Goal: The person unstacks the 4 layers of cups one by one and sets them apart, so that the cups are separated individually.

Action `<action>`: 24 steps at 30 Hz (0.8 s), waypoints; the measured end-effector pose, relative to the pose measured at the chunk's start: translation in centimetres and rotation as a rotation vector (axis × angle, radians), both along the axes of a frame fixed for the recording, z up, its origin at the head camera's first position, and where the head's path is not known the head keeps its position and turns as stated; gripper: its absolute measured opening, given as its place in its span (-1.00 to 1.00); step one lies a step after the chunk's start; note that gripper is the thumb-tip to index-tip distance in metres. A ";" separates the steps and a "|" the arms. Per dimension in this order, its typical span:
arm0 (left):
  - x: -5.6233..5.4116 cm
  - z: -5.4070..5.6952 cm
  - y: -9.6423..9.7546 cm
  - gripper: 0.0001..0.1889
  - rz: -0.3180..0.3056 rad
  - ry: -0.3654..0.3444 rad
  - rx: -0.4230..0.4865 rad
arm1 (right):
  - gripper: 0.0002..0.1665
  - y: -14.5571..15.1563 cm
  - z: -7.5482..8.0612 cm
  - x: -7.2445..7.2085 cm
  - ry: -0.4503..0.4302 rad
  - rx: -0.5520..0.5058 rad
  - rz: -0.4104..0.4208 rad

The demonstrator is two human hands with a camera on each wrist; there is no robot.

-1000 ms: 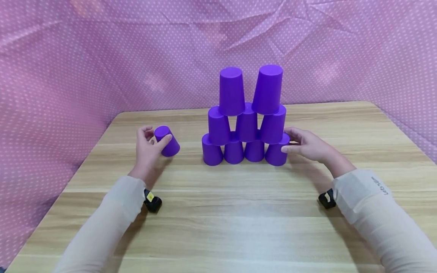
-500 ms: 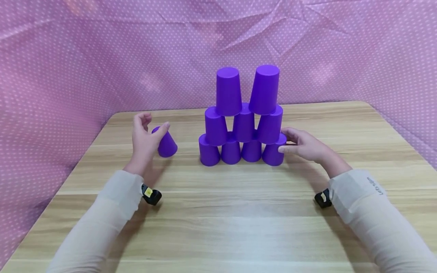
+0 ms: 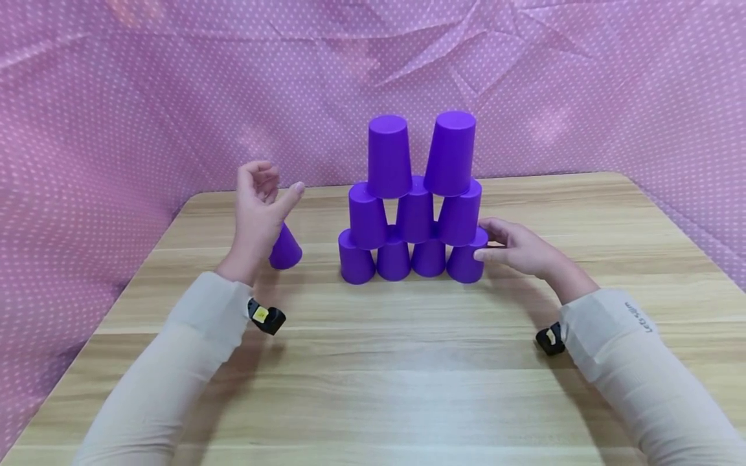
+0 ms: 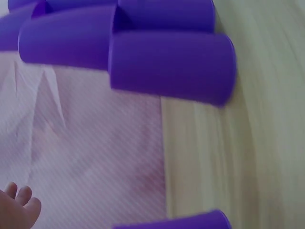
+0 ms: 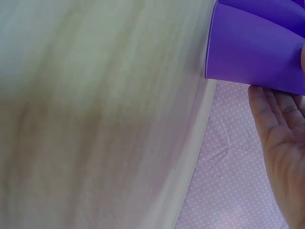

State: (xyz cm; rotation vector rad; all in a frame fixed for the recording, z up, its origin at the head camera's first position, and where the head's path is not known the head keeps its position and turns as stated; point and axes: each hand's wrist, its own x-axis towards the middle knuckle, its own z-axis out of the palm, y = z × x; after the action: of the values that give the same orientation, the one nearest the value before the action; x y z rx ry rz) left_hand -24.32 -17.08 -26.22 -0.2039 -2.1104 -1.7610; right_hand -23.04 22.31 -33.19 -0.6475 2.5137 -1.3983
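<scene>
Purple cups, all upside down, form a tiered stack in the head view, with two cups on top [image 3: 388, 158] [image 3: 451, 155], three in the middle row, and a wider bottom row. My right hand [image 3: 524, 251] holds the bottom row's rightmost cup [image 3: 464, 264], thumb in front and fingers along its outer side. In the right wrist view the fingers [image 5: 281, 112] lie against that cup [image 5: 252, 50]. A lone purple cup [image 3: 287, 251] stands left of the stack. Over it my left hand [image 3: 255, 210] is raised, thumb spread away from loosely bent fingers, holding nothing; it partly hides the cup.
Everything stands on a wood-grain table [image 3: 373, 362]. A pink cloth with white dots [image 3: 315, 97] hangs behind and beside it. Small black cameras [image 3: 267, 316] are strapped at both wrists, over pale sleeves [image 3: 157, 382].
My left hand has let go of the lone cup and risen up and away from it; the cup stays standing. My right hand keeps its place at the stack, which looks the same.
</scene>
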 end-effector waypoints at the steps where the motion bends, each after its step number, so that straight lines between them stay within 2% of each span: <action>1: 0.1 0.2 0.3 -0.41 -0.018 0.005 -0.006 | -0.39 0.0 0.0 0.0 -0.001 0.000 0.000; 7: 0.4 1.9 2.6 -0.37 -0.128 0.055 -0.042 | -0.40 0.0 -0.2 0.0 0.006 -0.002 0.003; 13: 0.8 3.1 4.7 -0.36 -0.228 0.065 -0.078 | -0.41 0.0 -0.2 0.1 0.023 0.011 -0.007; 19: 1.1 3.9 6.5 -0.31 -0.304 0.010 -0.148 | -0.41 0.1 -0.2 0.2 0.013 0.008 -0.010; 24: 0.9 4.6 7.5 -0.24 -0.313 -0.038 -0.232 | -0.40 0.0 -0.2 0.1 0.026 0.012 -0.011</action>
State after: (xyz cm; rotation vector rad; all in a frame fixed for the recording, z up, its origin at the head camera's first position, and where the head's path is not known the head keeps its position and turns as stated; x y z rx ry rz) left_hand -23.39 -9.61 -21.60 -0.5973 -2.4162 -1.6861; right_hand -22.92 22.36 -33.41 -0.6550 2.5478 -1.3856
